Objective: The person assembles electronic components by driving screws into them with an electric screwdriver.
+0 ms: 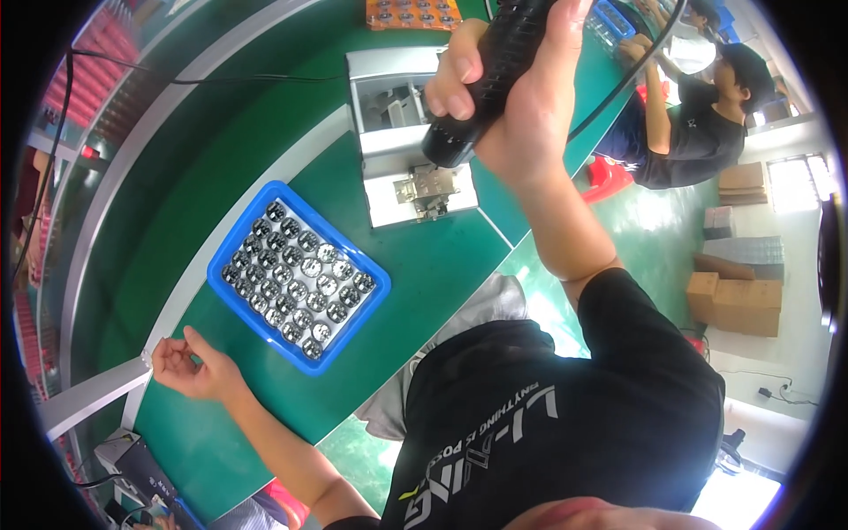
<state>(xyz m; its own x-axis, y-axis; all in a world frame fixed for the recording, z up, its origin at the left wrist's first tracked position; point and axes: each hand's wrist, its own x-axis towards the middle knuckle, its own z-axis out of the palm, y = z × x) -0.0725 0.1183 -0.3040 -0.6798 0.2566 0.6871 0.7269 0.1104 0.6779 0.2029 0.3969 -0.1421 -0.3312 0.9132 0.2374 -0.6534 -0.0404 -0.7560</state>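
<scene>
My right hand (534, 110) is raised at the top, with fingers and thumb wrapped round a black ribbed cylindrical tool (495, 84). The tool's lower end hangs over a white and grey bench machine (375, 146) with a small metal mechanism (430, 192) at its front. Down at the left, my left hand (201, 369) is by the table edge, its fingers loosely curled, its thumb apart and nothing visible in it. Between my hands, a blue tray (250, 325) lies on the green table (433, 278), bearing rows of small round shiny metal parts (296, 274).
An orange tray (413, 13) of round parts lies at the far end. A black cable (632, 75) runs behind my right hand. Metal framing (97, 402) edges the table at left. Co-workers (698, 124) sit at the right, near a red stool (608, 177) and cardboard boxes (735, 303).
</scene>
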